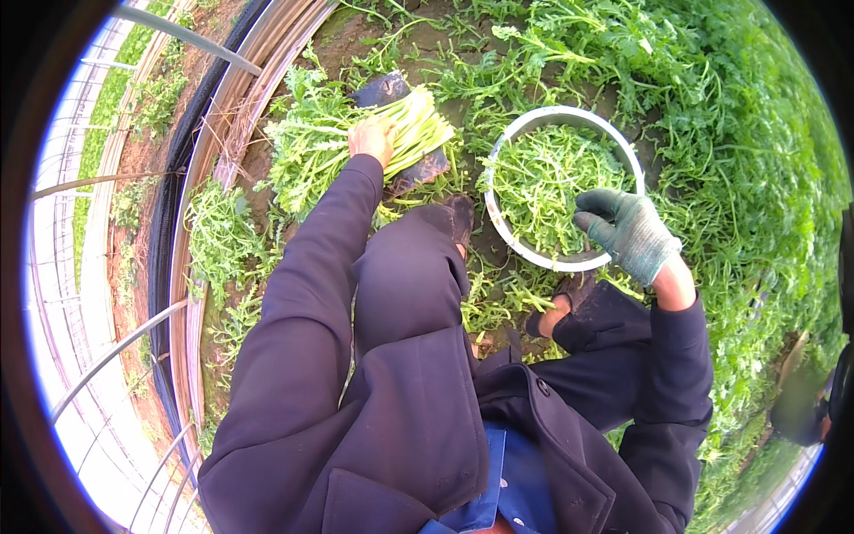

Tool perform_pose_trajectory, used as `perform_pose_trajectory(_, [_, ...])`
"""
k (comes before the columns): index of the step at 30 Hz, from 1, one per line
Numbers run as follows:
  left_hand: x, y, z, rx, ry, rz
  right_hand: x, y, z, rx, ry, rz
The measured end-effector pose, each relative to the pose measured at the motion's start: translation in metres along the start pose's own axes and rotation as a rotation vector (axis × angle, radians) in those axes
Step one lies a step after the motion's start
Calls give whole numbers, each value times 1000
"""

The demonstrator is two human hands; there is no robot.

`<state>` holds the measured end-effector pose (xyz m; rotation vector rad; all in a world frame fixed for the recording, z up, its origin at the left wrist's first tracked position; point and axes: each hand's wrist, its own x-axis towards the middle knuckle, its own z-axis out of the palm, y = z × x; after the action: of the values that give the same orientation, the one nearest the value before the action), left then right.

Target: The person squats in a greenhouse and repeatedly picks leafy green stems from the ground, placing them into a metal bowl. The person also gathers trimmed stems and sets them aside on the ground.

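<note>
My bare left hand rests on a bundle of leafy greens, its pale stems pointing right and its leaves left. Whether the fingers grip the stems cannot be told. The bundle lies across a dark sheet on the soil. On the right, a round bucket with a white rim holds loose green leaves and trimmings. My right hand, in a green knitted glove, hangs over the bucket's lower right rim with its fingers curled; no object shows in it.
Dense leafy plants grow along the right. A small heap of greens lies at the left, beside the plastic film edge and metal greenhouse tubes. My shoes stand just below the bundle and bucket.
</note>
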<state>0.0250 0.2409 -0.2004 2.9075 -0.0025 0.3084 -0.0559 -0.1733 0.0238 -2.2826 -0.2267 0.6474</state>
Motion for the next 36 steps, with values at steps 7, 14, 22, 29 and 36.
perform_pose_trajectory(7, [0, 14, -11, 106, 115, 65, -4, 4, -2, -216, -55, -28])
perform_pose_trajectory(14, [28, 17, -21, 236, -115, -71, -1, 5, -2, -232, -100, 12])
perform_pose_trajectory(22, [47, 17, -27, 183, -360, -167, 10, 11, 1, -285, -145, -27])
perform_pose_trajectory(29, [54, 30, -12, 140, -304, -215, 24, 12, 10, -321, -214, -16])
perform_pose_trajectory(36, [34, 35, -11, 84, -109, -126, 30, 9, 15, -394, -281, 24])
